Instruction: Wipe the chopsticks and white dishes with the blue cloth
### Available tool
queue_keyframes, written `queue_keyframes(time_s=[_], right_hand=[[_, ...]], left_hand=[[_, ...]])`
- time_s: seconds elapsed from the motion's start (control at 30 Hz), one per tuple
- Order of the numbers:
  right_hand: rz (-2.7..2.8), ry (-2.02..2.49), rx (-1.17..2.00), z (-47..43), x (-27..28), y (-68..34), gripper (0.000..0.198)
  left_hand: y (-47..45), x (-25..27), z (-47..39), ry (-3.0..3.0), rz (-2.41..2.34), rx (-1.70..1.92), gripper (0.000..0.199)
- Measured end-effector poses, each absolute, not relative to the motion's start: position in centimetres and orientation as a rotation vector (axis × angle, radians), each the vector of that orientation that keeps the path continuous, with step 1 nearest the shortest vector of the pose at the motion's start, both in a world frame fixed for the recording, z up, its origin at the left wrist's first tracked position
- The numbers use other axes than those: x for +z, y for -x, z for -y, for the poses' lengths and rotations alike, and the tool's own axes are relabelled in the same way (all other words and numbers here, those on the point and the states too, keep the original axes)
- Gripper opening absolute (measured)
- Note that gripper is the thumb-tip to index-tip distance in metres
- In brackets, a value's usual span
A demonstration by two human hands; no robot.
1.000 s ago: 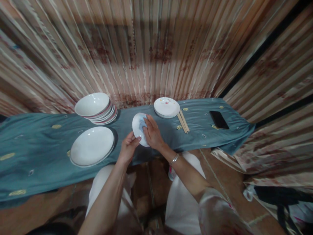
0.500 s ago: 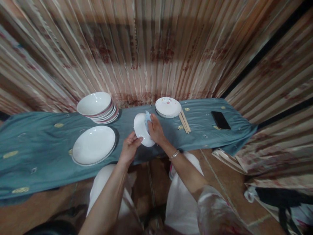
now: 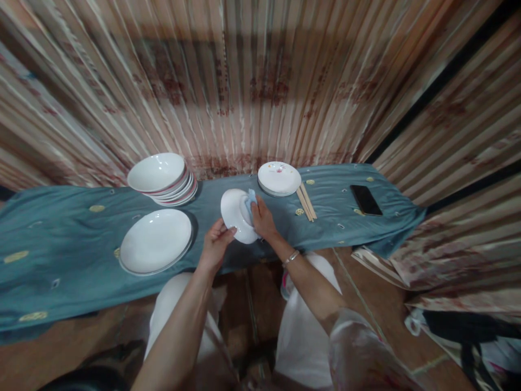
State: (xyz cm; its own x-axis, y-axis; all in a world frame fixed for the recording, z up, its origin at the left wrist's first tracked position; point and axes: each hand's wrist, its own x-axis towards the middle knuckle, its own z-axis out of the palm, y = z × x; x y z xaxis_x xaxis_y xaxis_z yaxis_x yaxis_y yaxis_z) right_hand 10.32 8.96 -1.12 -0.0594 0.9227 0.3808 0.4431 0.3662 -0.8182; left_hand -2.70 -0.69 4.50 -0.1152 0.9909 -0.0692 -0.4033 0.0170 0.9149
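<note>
A white bowl (image 3: 235,213) is held tilted above the front part of the cloth-covered table, its outside and foot ring facing me. My left hand (image 3: 215,242) is closed on the bowl's lower left rim, thumb on the near surface. In my right hand (image 3: 262,218) a light blue cloth (image 3: 251,202) is bunched between the fingers and pressed to the bowl's right side. Part of the bowl's right edge is hidden behind the cloth and fingers. Nearest on the left lie stacked large white plates (image 3: 157,241).
Red-rimmed bowls (image 3: 158,172) are stacked at the back left. Small flowered plates (image 3: 279,178) stand behind my right hand, beside wooden chopsticks (image 3: 306,202). A black phone (image 3: 366,200) lies on the right of the green tablecloth (image 3: 81,244). Curtains (image 3: 244,81) hang close behind.
My right hand and the cloth have shifted slightly right and down across the bowl, uncovering more of its foot ring. My left hand keeps its hold.
</note>
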Motion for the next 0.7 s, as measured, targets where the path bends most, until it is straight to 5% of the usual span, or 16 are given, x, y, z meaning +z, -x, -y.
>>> queue_keyframes(time_s=[0.7], right_hand=[[1.573, 1.325, 0.698, -7.6, -4.7, -11.3, 0.056]], left_hand=[[3.0, 3.9, 0.2, -0.698, -1.019, 1.508, 0.042]])
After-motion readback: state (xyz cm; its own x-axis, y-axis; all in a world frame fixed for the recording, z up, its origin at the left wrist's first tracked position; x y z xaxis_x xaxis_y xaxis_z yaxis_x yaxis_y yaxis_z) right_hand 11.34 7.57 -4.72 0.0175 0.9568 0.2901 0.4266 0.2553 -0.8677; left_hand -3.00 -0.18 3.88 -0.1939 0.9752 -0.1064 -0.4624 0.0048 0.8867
